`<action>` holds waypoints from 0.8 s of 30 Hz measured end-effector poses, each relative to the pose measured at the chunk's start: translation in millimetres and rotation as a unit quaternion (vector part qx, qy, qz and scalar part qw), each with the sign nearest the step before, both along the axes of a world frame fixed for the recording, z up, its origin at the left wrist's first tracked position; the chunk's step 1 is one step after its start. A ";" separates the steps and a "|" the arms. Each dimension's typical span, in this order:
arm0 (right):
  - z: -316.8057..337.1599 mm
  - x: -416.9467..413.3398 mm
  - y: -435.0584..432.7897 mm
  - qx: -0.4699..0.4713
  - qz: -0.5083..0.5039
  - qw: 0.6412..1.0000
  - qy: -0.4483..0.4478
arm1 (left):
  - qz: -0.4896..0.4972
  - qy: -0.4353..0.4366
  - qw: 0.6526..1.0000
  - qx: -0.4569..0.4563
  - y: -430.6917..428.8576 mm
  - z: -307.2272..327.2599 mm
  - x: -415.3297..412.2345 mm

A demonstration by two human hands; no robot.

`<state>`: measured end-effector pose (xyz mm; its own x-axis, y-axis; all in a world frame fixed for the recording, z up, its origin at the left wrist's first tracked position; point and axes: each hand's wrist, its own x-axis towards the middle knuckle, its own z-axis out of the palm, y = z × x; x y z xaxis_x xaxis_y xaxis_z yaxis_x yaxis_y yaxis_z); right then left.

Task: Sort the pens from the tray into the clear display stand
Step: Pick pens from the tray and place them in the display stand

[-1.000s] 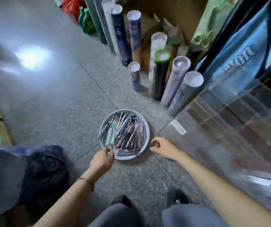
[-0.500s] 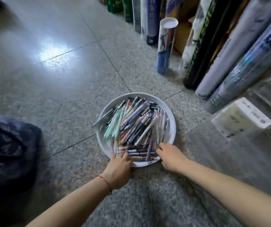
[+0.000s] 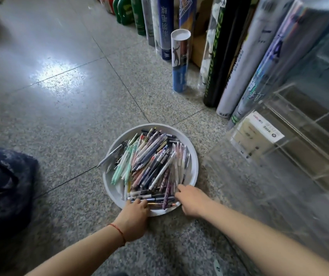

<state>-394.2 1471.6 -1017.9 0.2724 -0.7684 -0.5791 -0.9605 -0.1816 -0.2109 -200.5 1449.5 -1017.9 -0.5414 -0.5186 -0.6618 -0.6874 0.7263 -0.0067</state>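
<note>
Pens [image 3: 151,166] heap in a white tray [image 3: 194,162], lower centre. Our right grip [image 3: 191,200] rests spread on them; our left grip [image 3: 134,216] curls at the near rim, hold unclear. We should pick few, tips aligned, for the clear display stand [image 3: 291,148], right.

Mixed pens [image 3: 151,164] heaped in round white tray [image 3: 194,156]; clear stand [image 3: 291,148] beside.

The tray [image 3: 195,156] sits on the floor [image 3: 60,126] at lower centre, pens [image 3: 151,162] heaped in it, left hand [image 3: 133,218] and right hand [image 3: 192,200] at its near rim. The display stand [image 3: 299,148] is just right of it, tubes [image 3: 180,60] behind at upper right, a bag [image 3: 2,186] far left.
</note>
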 end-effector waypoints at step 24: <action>1.5 21.4 24.8 0.129 -0.363 0.921 -0.065 | 0.107 0.204 0.973 0.037 25.8 12.2 -54.4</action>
<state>-372.8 1496.4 -1016.4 -0.1789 -0.6170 -0.7664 -0.7731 0.5699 -0.2784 -254.9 1475.3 -1005.7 -0.6518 -0.6072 -0.4544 -0.7572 0.5553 0.3441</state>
